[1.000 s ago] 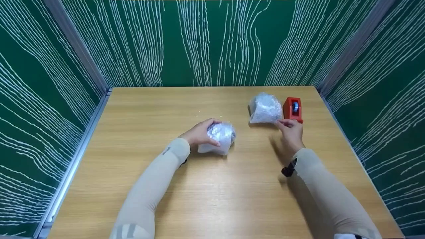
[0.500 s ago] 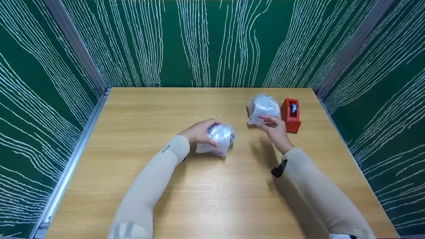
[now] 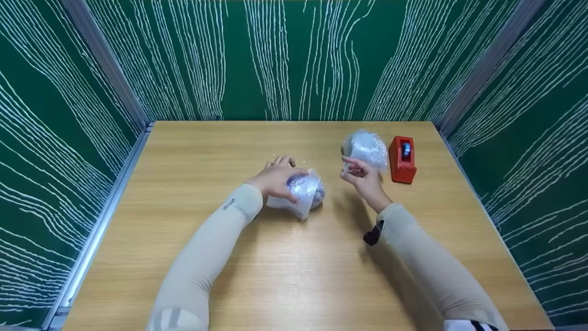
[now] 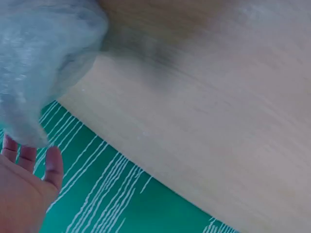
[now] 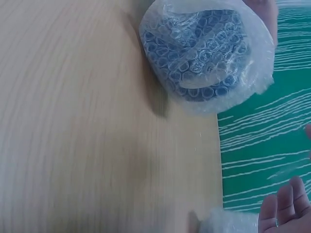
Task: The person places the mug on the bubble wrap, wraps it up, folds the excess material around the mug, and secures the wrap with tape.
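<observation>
My left hand (image 3: pixel 278 180) holds a bubble-wrapped bundle (image 3: pixel 304 188) on the table, thumb on the near side and the other fingers spread at the far side. In the right wrist view the bundle (image 5: pixel 204 58) is rounded, with loose wrap edges; what is inside is hidden. In the left wrist view its wrap (image 4: pixel 43 63) hangs over my fingertips. My right hand (image 3: pixel 365 181) is raised right of the bundle, thumb and forefinger apart. A faint clear strip of tape (image 5: pixel 286 171) appears between those fingers in the right wrist view.
A second bubble-wrapped bundle (image 3: pixel 367 146) stands at the back right, partly behind my right hand. Beside it is a red tape dispenser (image 3: pixel 403 161) with a roll in it. Green walls (image 3: pixel 312 59) with white lines border the wooden table (image 3: pixel 294 276).
My right hand has moved left from the tape dispenser toward the held bundle. The left hand's fingers have spread farther, and the bundle has turned slightly under them.
</observation>
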`<move>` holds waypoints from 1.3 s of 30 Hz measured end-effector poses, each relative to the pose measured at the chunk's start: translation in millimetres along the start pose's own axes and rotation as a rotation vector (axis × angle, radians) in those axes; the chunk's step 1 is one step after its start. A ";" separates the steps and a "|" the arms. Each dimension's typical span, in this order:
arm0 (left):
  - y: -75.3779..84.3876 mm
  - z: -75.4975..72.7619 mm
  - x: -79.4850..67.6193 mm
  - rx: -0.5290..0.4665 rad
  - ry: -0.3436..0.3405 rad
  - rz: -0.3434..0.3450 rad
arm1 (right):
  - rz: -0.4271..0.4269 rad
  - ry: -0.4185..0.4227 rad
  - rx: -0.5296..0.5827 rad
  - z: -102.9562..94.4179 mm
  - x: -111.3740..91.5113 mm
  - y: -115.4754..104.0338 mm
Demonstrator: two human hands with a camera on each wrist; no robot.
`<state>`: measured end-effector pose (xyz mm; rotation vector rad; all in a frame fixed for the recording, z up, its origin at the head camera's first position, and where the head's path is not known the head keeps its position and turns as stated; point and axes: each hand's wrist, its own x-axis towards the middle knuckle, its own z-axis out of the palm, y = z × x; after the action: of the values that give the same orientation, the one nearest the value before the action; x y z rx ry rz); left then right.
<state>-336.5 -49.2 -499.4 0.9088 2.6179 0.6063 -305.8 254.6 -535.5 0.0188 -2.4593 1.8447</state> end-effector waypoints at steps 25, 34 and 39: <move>19.6 -0.6 -8.2 0.042 -0.111 -0.037 | -0.029 -0.100 0.030 57.4 9.4 17.3; 22.2 9.9 -13.5 0.028 0.000 -0.037 | 0.007 -0.040 -0.037 64.7 2.0 24.0; 21.5 19.4 -11.3 0.021 0.100 -0.073 | 0.003 -0.013 -0.071 71.3 -9.5 19.4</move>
<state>-309.0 -35.7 -504.2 0.8052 2.7377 0.6219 -300.6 191.3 -574.4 0.0238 -2.5323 1.7629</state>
